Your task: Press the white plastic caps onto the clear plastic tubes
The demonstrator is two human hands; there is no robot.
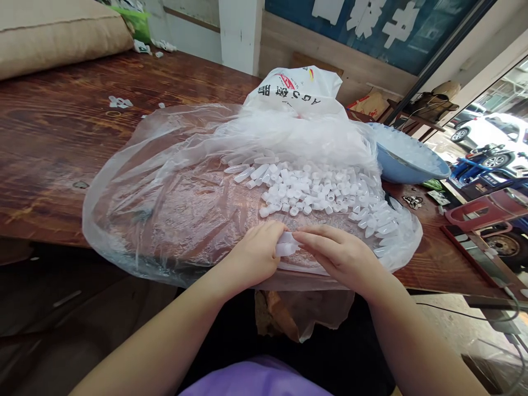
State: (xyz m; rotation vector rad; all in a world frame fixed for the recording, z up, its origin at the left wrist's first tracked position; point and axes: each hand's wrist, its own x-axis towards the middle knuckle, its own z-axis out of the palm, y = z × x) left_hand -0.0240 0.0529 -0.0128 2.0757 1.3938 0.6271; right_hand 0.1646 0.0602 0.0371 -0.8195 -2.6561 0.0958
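At the table's front edge my left hand [259, 250] is closed around a few small translucent white plastic caps [286, 246]. From the other side my right hand [338, 253] has its fingers together, the fingertips pressed to the same caps. Both hands are over a clear plastic bag [198, 209] spread flat on the table. Just beyond them lies a loose heap of short white caps [305, 190], with longer, tapered translucent pieces [251, 171] at its left and more at its right. The caps' far sides are hidden by my fingers.
The dark wooden table [49, 154] carries a white printed sack [297, 91] behind the heap. A blue bowl [406, 157] full of translucent pieces stands right. At far left are a beige roll [61, 36] and a green basket [138, 22]. A red-framed device [474, 253] sits at right.
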